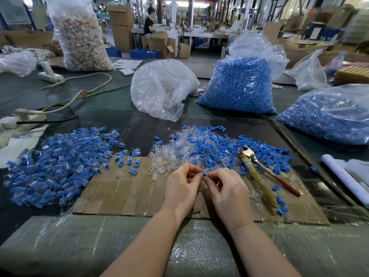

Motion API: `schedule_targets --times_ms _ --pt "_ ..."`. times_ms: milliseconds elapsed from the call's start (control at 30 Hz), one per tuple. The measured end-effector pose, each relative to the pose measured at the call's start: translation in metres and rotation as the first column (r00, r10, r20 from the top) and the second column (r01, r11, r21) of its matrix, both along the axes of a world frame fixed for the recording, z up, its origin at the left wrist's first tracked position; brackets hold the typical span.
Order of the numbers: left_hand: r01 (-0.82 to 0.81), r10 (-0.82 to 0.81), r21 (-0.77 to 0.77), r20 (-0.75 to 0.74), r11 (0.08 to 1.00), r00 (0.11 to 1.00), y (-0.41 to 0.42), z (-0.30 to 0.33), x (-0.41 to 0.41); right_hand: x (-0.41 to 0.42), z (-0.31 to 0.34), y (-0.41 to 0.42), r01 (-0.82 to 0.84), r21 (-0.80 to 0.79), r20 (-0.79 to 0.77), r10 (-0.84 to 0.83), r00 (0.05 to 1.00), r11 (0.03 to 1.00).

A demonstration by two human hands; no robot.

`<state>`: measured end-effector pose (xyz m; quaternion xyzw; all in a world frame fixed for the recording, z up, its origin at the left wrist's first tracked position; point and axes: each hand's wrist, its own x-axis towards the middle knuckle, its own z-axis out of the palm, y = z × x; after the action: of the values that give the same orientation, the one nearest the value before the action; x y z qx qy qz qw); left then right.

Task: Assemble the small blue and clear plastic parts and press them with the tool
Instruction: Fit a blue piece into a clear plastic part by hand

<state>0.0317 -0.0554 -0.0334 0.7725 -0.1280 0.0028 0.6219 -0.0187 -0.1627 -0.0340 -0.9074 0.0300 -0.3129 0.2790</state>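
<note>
Both hands (203, 186) pinch blue part (204, 174) above cardboard (119, 192).

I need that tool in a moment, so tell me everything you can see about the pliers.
The pliers lie untouched on the cardboard sheet, right of both hands. Metal jaws rest shut on the mixed pile of blue and clear parts, pointing away. One handle looks wrapped in worn yellowish tape, the other is red.

Curled fingers of the left hand (182, 185) and right hand (227, 191) hide nearly all of the small blue plastic part (204, 174) pinched between them; only a tip shows. The clear plastic bag of blue parts (327, 114) runs off the right edge. Far cardboard boxes (337, 16) are blurred.
</note>
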Motion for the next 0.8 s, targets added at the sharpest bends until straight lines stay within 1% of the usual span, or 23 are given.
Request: schedule_targets --times_ms 267,400,800 --pt "0.004 -0.004 0.007 0.026 1.0 1.0 0.0008 0.0005 -0.0005 0.0006 -0.0006 -0.0003 -0.006 0.004 -0.008 0.006 1.0 1.0" --pt "0.0 0.0 0.031 0.025 1.0 1.0 0.0005 -0.0001 0.0003 0.0009 -0.0013 -0.0002 -0.005 -0.005 -0.005 0.005 1.0 1.0" --pt "-0.004 0.004 0.033 0.024 0.999 1.0 0.0013 0.0006 -0.0002 0.0003 0.0009 -0.001 -0.024 -0.01 0.013 0.024 1.0 1.0"
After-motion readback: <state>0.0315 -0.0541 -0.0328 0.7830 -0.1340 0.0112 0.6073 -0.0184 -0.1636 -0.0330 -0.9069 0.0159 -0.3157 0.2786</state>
